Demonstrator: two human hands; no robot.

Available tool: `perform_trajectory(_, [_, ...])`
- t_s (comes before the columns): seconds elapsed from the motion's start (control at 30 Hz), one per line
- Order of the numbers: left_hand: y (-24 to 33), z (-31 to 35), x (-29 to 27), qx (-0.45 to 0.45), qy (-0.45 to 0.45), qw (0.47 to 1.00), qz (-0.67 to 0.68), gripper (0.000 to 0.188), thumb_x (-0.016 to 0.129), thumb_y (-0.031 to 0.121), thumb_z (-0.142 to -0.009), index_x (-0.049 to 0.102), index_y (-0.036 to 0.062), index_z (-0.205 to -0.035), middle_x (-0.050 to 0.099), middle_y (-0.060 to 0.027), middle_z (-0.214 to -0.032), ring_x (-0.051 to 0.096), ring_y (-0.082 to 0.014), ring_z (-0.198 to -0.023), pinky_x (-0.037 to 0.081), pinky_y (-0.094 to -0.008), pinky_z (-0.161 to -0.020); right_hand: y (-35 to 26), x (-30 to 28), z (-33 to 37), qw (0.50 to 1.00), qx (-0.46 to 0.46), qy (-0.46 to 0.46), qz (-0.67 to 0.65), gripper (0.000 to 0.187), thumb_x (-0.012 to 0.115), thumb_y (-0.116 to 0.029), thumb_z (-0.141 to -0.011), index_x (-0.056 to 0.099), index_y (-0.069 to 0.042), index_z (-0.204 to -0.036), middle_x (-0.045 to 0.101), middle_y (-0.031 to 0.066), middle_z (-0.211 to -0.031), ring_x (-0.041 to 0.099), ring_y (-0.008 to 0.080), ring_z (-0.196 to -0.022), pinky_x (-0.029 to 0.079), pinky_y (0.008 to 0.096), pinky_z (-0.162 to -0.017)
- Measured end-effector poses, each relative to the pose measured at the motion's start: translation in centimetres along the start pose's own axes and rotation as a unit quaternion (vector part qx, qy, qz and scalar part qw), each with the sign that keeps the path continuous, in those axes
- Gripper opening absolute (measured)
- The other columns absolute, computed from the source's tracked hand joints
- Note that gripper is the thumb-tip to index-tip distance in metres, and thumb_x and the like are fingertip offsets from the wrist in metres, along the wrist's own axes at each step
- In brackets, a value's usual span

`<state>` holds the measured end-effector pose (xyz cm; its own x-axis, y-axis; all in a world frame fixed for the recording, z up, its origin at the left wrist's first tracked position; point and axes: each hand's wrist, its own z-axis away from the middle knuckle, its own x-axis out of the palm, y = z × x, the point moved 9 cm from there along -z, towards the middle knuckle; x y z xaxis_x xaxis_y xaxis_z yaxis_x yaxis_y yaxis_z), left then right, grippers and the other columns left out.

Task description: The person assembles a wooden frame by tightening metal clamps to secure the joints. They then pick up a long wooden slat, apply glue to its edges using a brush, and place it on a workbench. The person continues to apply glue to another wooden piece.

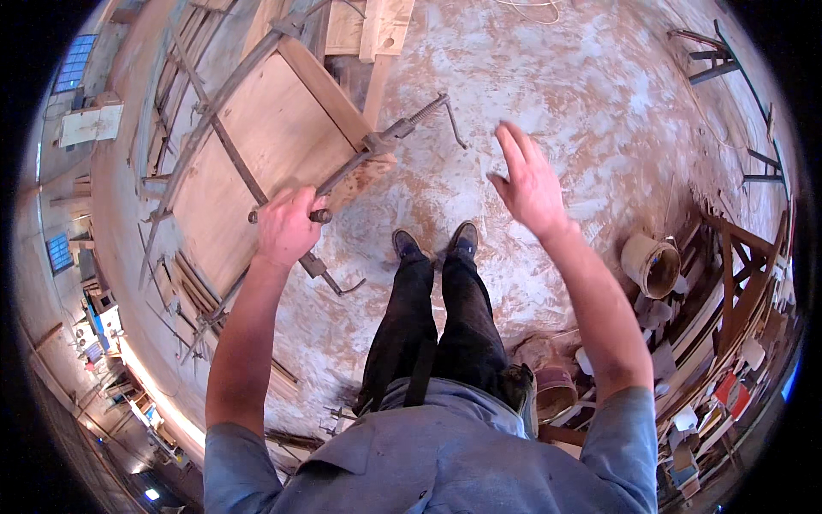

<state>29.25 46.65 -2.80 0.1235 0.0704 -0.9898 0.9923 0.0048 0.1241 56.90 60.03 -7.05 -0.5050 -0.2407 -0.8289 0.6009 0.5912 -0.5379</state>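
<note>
A pale wooden panel with a frame point(265, 141) lies at the left, with long metal bar clamps across it. My left hand point(288, 227) is closed around a metal part of a bar clamp point(231, 152) at the panel's near right side. A dark rounded end point(321, 216) sticks out beside its fingers. Another bar clamp point(383, 144) runs past the panel's right corner, its screw and bent crank handle point(454, 122) reaching over the floor. To the right of that crank, my right hand point(533, 184) hangs in the air, fingers stretched and holding nothing.
Wooden boards point(372, 30) lie beyond the panel. On the right stand a whitish bucket point(638, 259) and a wooden frame point(743, 270) amid scrap timber. Another bucket point(555, 390) is beside my right leg. A dark metal stand point(719, 68) is at the far right.
</note>
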Motion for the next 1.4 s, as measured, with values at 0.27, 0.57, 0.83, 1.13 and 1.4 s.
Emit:
perform_trajectory(0.27, [-0.1, -0.4, -0.1, -0.016, -0.031, 0.999, 0.036, 0.011, 0.068, 0.013, -0.073, 0.058, 0.0094, -0.073, 0.06, -0.0082, -0.067, 0.062, -0.0272, -0.066, 0.05, -0.0404, -0.058, -3.1, 1.0, -7.3, 0.972, -0.219, -0.068, 0.052, 0.055, 0.072, -0.019, -0.073, 0.054, -0.007, -0.124, 0.05, 0.0081, -0.134, 0.047, 0.0259, -0.125, 0.042, 0.0368, -0.101])
perform_trajectory(0.57, [-1.3, 0.5, 0.6, -0.028, -0.036, 0.995, 0.087, 0.015, 0.067, 0.018, -0.075, 0.058, 0.006, -0.072, 0.06, -0.0107, -0.066, 0.061, -0.0294, -0.066, 0.049, -0.0419, -0.058, -6.0, 1.1, -7.8, 0.938, -0.33, -0.059, 0.09, 0.046, 0.075, -0.022, -0.065, 0.061, -0.012, -0.108, 0.051, 0.0087, -0.128, 0.047, 0.0278, -0.124, 0.039, 0.0418, -0.104])
perform_trajectory(0.83, [-1.5, 0.3, 0.4, -0.039, -0.048, 0.993, 0.096, 0.015, 0.067, 0.017, -0.077, 0.058, 0.0069, -0.072, 0.063, -0.0094, -0.068, 0.064, -0.0269, -0.07, 0.05, -0.0401, -0.06, -6.8, 2.8, -8.0, 0.943, -0.316, -0.076, 0.077, 0.026, 0.074, -0.025, -0.066, 0.059, -0.01, -0.081, 0.054, 0.0094, -0.125, 0.047, 0.0284, -0.123, 0.037, 0.0439, -0.106])
perform_trajectory(1.13, [-1.6, 0.4, 0.4, -0.012, -0.021, 0.992, 0.126, 0.017, 0.066, 0.019, -0.077, 0.057, 0.0078, -0.069, 0.062, -0.0068, -0.064, 0.063, -0.0234, -0.067, 0.051, -0.038, -0.056, -7.8, 2.2, -8.7, 0.933, -0.329, -0.1, 0.109, 0.025, 0.074, -0.023, -0.064, 0.059, -0.008, -0.077, 0.057, 0.0117, -0.125, 0.056, 0.0298, -0.115, 0.045, 0.0441, -0.1])
perform_trajectory(1.4, [-1.7, 0.4, -0.1, 0.007, 0.005, 0.992, 0.123, 0.016, 0.065, 0.02, -0.073, 0.054, 0.0104, -0.066, 0.056, -0.002, -0.061, 0.056, -0.0181, -0.063, 0.048, -0.033, -0.051, -8.6, 2.1, -9.6, 0.929, -0.308, -0.176, 0.101, 0.027, 0.077, -0.026, -0.066, 0.059, -0.008, -0.073, 0.06, 0.017, -0.124, 0.06, 0.0325, -0.113, 0.049, 0.0441, -0.096])
